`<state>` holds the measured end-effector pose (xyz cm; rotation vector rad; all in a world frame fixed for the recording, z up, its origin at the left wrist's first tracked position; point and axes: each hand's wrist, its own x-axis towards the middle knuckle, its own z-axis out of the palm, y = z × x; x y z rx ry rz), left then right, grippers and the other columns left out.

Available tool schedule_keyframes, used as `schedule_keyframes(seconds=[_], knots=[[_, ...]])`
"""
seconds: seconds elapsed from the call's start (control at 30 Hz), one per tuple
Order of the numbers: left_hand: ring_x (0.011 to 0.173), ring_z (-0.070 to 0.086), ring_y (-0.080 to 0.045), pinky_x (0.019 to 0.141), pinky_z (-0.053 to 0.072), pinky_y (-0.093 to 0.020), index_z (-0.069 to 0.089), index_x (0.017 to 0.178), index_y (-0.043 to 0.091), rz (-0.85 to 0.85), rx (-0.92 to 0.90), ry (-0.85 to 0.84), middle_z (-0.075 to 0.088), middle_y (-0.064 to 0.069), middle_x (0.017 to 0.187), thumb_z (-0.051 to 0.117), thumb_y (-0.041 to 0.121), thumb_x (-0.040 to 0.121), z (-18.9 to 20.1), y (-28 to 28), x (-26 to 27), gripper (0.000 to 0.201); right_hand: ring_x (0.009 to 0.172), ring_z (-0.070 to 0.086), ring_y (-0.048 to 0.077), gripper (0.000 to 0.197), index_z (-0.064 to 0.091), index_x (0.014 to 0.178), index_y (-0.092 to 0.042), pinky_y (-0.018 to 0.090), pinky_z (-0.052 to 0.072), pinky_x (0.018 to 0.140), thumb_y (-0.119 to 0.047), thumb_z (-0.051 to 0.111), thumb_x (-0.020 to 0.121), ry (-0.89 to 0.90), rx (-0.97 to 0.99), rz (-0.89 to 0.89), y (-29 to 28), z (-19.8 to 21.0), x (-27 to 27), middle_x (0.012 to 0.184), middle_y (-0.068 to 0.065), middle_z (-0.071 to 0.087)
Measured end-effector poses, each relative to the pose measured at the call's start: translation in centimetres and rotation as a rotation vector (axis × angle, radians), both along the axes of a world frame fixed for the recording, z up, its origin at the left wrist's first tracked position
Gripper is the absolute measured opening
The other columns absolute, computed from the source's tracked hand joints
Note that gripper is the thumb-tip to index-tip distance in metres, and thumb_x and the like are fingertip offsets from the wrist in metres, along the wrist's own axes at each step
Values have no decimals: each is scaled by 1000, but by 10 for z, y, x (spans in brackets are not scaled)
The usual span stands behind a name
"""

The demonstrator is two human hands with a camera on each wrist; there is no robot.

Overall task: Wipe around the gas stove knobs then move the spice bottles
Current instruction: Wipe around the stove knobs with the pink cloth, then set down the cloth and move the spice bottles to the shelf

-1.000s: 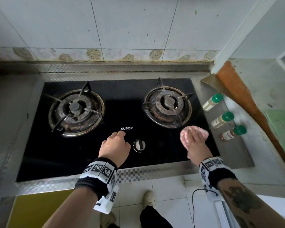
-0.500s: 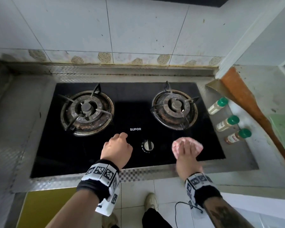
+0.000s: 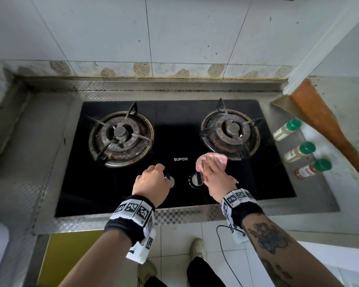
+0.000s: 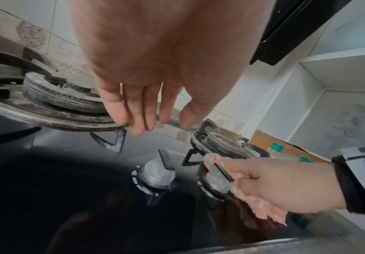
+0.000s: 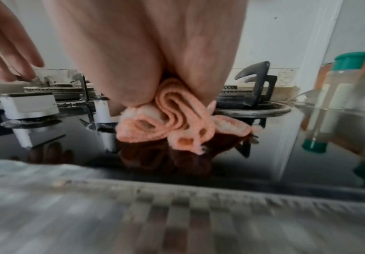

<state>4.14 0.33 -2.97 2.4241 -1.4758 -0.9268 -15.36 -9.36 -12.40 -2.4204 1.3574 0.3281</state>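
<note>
My right hand (image 3: 214, 172) presses a bunched pink cloth (image 3: 212, 159) flat on the black glass stove top (image 3: 112, 189), against the right side of the right knob (image 3: 195, 180). In the right wrist view the cloth (image 5: 177, 118) lies folded under my palm beside that knob (image 5: 103, 110). My left hand (image 3: 151, 179) hovers over the left knob (image 4: 159, 173) with relaxed fingers (image 4: 133, 110), holding nothing and not touching it. Three green-capped spice bottles (image 3: 286, 129) (image 3: 298, 152) (image 3: 313, 168) stand in a row on the steel counter, right of the stove.
Two burners with pan supports (image 3: 120, 137) (image 3: 230, 131) sit behind the knobs. A wooden board (image 3: 323, 129) leans just behind the bottles. A tiled wall (image 3: 174, 38) closes the back. The steel counter rim (image 3: 184, 216) runs along the front.
My right hand has slid the cloth leftward from the stove's front right area up against the right knob. My left hand has stayed over the left knob.
</note>
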Motion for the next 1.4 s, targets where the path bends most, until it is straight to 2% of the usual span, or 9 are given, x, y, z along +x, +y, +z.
schedule_keyframes(seconds=[0.27, 0.37, 0.47, 0.6, 0.87, 0.93, 1.03, 1.13, 1.4], knots=[[117, 52, -31, 101, 40, -42, 46, 134, 15, -47, -15, -4, 54, -8, 128, 48, 25, 91, 18, -16, -29, 44, 147, -9, 28, 102, 2, 151, -8, 45, 9, 120, -14, 73, 77, 101, 51, -125, 13, -3, -109, 158, 4, -9], [118, 51, -33, 101, 39, -43, 48, 132, 14, -37, -23, -30, 54, -9, 128, 48, 25, 91, 28, -20, -37, 42, 148, -1, 30, 90, 9, 151, -3, 35, -4, 118, -16, 66, 82, 140, 17, -218, 5, 12, -149, 158, 8, -7], [118, 51, -32, 101, 39, -43, 48, 132, 14, -21, -21, -51, 55, -9, 127, 48, 25, 90, 36, -24, -46, 43, 147, 8, 30, 99, 8, 148, 0, 33, 6, 119, -15, 74, 76, 183, 92, -319, -13, 20, -161, 157, 19, 9], [119, 51, -32, 101, 40, -42, 47, 133, 15, -3, -21, -73, 54, -9, 129, 47, 24, 90, 44, -30, -61, 43, 138, 29, 26, 75, 33, 140, -7, 33, 19, 115, -13, 72, 76, 93, -78, -291, -39, 30, -159, 146, 8, 34], [119, 50, -32, 101, 40, -42, 46, 135, 16, 11, 26, -79, 53, -8, 130, 48, 26, 92, 42, -41, -90, 45, 146, -4, 37, 88, 6, 150, -4, 44, -3, 118, -18, 59, 81, 134, 41, -192, -46, 23, -167, 157, 23, 1], [119, 51, -31, 101, 40, -42, 45, 136, 17, -4, 32, -77, 54, -7, 130, 48, 27, 92, 40, -43, -96, 45, 143, 17, 35, 74, 23, 147, -8, 43, 16, 117, -26, 57, 84, -59, -34, -223, -40, 32, -173, 153, 16, 23], [117, 52, -30, 100, 41, -42, 45, 136, 17, -28, 13, -74, 54, -6, 129, 48, 28, 92, 37, -52, -109, 46, 109, 50, 34, 34, 57, 114, -7, 44, 47, 91, -16, 62, 81, -395, -388, -452, -39, 52, -197, 118, 15, 52], [117, 52, -30, 101, 41, -42, 45, 136, 17, -55, -6, -73, 54, -6, 130, 48, 28, 91, 36, -61, -127, 46, 105, 45, 36, 48, 55, 112, -6, 46, 44, 86, -19, 76, 70, -386, -597, -673, -48, 70, -230, 112, 19, 50], [118, 53, -28, 101, 42, -42, 47, 135, 17, -150, -9, -62, 55, -5, 129, 48, 27, 91, 31, -80, -178, 45, 116, 48, 37, 63, 42, 127, -10, 46, 47, 91, -24, 76, 75, -346, -311, -795, -74, 55, -267, 126, 19, 49]])
